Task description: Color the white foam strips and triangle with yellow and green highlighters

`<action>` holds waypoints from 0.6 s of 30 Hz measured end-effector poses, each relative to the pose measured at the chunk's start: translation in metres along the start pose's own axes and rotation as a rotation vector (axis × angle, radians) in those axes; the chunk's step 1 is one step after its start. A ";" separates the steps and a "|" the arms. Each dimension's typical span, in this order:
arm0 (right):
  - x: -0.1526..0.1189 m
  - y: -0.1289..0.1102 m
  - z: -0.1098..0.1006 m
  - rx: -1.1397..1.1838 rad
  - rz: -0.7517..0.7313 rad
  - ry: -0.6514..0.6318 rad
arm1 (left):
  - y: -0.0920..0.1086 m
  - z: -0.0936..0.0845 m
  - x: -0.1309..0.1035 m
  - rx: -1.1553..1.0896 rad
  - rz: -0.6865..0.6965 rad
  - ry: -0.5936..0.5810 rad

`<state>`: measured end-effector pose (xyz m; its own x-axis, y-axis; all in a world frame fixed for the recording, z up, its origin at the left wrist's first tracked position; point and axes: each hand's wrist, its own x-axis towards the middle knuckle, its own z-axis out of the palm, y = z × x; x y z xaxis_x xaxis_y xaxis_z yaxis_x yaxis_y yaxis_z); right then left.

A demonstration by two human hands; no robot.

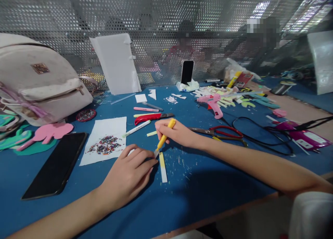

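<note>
Left hand (131, 173) is curling over smooth blue bench (177, 194), fingertips bunching at pale tip of slim yellow tool (166, 135); cannot tell if that grip is holding anything. Right hand (175, 133) is clasping tool's rounded shaft. Flat yellow-and-white strip (163, 168) is lying just beside tip, among wispy shavings (179, 160). Farther left, creased white paper (118, 126) is bearing multicoloured bits (108, 145). Beyond, pink glue gun (214, 103) is resting near pale offcuts (227, 99).

Slim yellow tool (163, 140), tilted, yellow-white strip (163, 167)
</note>
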<state>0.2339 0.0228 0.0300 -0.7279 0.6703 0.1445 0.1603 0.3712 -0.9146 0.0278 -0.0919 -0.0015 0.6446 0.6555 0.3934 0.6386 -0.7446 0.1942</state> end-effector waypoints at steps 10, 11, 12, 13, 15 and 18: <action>-0.009 -0.002 0.012 -0.221 -0.083 -0.064 | -0.002 0.000 0.000 -0.022 -0.065 -0.020; -0.009 -0.001 0.014 -0.223 -0.078 -0.064 | -0.002 0.000 0.000 -0.028 -0.068 -0.021; -0.010 0.000 0.015 -0.224 -0.075 -0.068 | -0.001 0.000 -0.001 -0.034 -0.072 -0.020; -0.011 0.001 0.017 -0.225 -0.077 -0.073 | -0.001 -0.001 -0.001 -0.039 -0.076 -0.020; -0.013 0.002 0.020 -0.227 -0.098 -0.086 | 0.000 -0.002 0.000 -0.050 -0.081 -0.022; -0.017 0.000 0.021 -0.242 -0.128 -0.107 | 0.000 -0.003 0.001 -0.054 -0.086 -0.020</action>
<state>0.2321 -0.0018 0.0198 -0.8167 0.5412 0.2003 0.2076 0.5994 -0.7731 0.0274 -0.0919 0.0015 0.5972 0.7191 0.3554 0.6683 -0.6911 0.2752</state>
